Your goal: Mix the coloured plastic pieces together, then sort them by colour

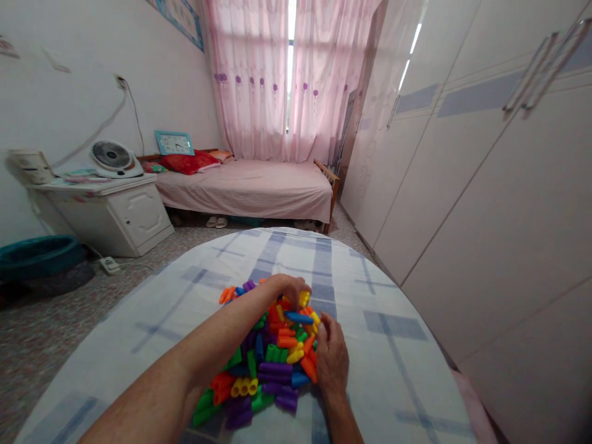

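A heap of colourful plastic building blocks (276,353), many shaped like joined tubes, lies on the round table. My left arm reaches across the heap, and my left hand (296,288) bends down into its far side beside a yellow block (304,298). Its fingers look drawn together; their tips and anything between them are hidden. At the heap's right edge, my right hand (333,356) rests with loosely curved fingers, thumb and forefinger apart, close to yellow blocks (315,320). A blue pointed block (298,317) lies on top between both hands.
A blue-and-white checked cloth (388,364) covers the table. Beyond stand a bed (250,185) and, at left, a white cabinet (143,225) with a fan (113,157). A teal-rimmed bin (41,256) is on the floor. Tall wardrobe doors (462,185) line the right side.
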Action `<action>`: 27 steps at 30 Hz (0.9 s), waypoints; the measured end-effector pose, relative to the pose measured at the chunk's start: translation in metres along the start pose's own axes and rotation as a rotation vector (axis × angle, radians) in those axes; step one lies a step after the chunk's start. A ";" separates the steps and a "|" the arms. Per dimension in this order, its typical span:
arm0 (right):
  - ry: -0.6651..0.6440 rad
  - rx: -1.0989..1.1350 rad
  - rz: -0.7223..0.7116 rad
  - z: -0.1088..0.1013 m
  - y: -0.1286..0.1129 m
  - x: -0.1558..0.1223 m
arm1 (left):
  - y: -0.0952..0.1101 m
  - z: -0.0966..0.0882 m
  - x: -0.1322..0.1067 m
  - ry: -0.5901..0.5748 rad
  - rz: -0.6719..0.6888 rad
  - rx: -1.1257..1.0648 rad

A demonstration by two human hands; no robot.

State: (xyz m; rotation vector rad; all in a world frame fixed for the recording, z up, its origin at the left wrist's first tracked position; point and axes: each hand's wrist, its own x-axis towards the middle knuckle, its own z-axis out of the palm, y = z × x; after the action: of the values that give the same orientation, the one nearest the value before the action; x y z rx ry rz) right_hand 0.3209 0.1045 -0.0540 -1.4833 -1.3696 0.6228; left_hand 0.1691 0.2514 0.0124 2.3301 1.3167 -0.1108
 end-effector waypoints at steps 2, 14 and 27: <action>-0.003 -0.009 -0.010 0.000 0.000 0.000 | 0.000 0.002 -0.001 -0.011 0.006 0.046; -0.018 -0.046 -0.050 0.001 0.006 0.001 | -0.004 0.003 -0.029 0.105 0.002 0.119; -0.019 -0.049 -0.074 0.000 0.004 0.001 | 0.000 0.012 -0.035 0.099 -0.027 0.147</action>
State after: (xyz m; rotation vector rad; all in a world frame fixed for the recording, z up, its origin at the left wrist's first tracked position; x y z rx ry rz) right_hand 0.3225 0.1058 -0.0575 -1.4617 -1.4571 0.5608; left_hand 0.1522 0.2191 0.0120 2.4693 1.4319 -0.1050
